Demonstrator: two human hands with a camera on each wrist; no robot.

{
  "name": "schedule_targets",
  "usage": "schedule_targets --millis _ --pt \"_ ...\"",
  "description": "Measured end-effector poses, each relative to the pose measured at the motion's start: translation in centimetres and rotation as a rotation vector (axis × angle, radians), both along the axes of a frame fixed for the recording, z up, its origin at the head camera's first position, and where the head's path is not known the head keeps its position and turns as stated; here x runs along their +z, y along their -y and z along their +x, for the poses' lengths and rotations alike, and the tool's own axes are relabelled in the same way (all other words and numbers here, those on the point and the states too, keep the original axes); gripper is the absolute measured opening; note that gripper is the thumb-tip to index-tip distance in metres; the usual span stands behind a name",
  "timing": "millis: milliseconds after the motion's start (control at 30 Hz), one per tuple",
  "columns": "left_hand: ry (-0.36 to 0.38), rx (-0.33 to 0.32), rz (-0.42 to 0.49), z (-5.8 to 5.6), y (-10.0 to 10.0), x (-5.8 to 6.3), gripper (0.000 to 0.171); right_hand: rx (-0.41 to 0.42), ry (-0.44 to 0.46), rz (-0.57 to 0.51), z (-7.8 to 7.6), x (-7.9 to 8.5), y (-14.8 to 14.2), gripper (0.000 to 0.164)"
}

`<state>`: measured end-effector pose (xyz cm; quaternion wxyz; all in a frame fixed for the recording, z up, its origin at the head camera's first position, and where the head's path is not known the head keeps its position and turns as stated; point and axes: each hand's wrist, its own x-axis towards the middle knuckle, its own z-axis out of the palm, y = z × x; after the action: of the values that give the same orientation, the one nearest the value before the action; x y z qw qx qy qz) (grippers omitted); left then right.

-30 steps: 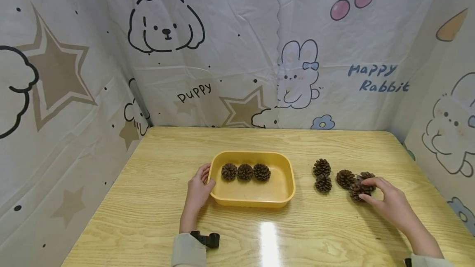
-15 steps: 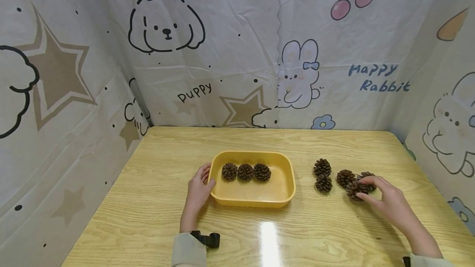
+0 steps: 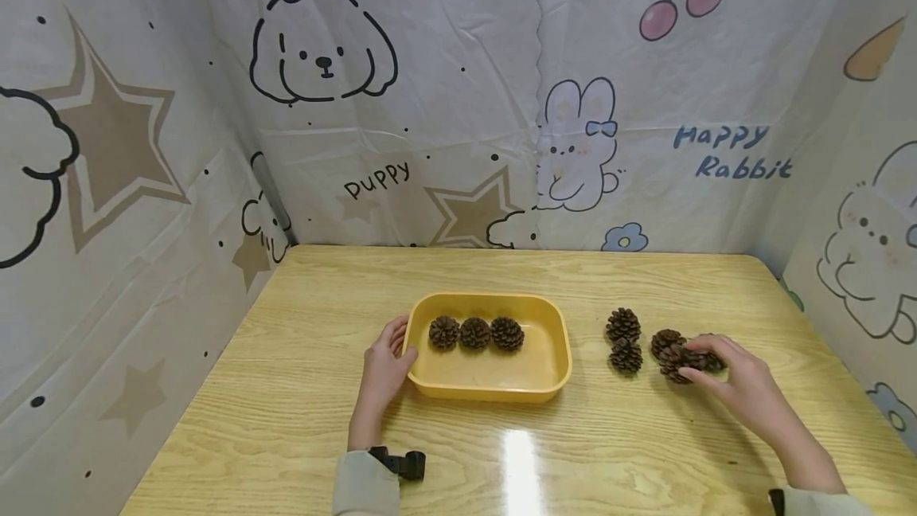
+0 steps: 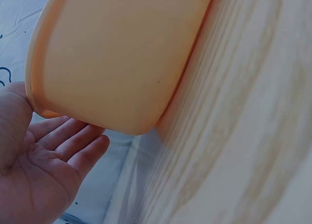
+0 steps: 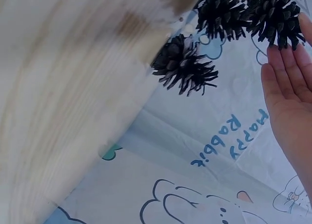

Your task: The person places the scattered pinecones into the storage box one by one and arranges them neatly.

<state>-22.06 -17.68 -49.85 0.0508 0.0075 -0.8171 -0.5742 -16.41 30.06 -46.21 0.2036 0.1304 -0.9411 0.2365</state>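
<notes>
A yellow rectangular tray point(image 3: 494, 391) stands mid-table. Three pine cones sit in a row inside it, one being the right-hand pine cone point(image 3: 507, 334). My left hand point(image 3: 385, 363) grips the tray's left side, thumb at the rim and fingers along the outer wall; the left wrist view shows the tray's wall point(image 4: 117, 58) close up. To the right, my right hand point(image 3: 741, 385) pinches a pine cone point(image 3: 673, 365) between thumb and fingertips; the right wrist view has this pine cone point(image 5: 277, 19) at the fingertips. A pine cone point(image 3: 666, 341) is just behind it, and another is partly hidden by the fingers.
Two pine cones, the nearer one point(image 3: 626, 357) in front of the farther one point(image 3: 622, 326), stand between the tray and my right hand. The wooden table point(image 3: 286, 388) ends at a patterned cloth backdrop point(image 3: 458, 102), which also rises on both sides.
My right hand has shifted slightly left with the pinched pine cone, which now overlaps the one behind it. The left hand and tray stay in place.
</notes>
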Motion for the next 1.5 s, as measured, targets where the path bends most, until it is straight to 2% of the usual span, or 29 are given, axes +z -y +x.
schedule_targets --millis 200,633,1100,1400,1500 --pt "-0.005 0.0 -0.005 0.0 0.0 0.1 0.053 0.026 -0.048 -0.002 -0.2 0.3 0.6 0.041" --pt "-0.019 -0.004 -0.004 0.1 0.0 0.1 0.052 0.055 -0.04 -0.016 -0.7 0.9 2.2 0.039" --pt "-0.024 -0.002 -0.006 0.1 0.0 0.2 0.053 0.095 -0.067 0.031 -1.4 1.1 4.2 0.04" --pt "-0.018 -0.001 -0.01 0.0 0.1 0.1 0.052 0.108 0.024 -0.002 -2.0 1.5 5.3 0.037" --pt "-0.018 -0.004 -0.008 0.0 0.1 0.1 0.052 0.114 0.028 -0.005 -2.1 1.5 5.6 0.038"
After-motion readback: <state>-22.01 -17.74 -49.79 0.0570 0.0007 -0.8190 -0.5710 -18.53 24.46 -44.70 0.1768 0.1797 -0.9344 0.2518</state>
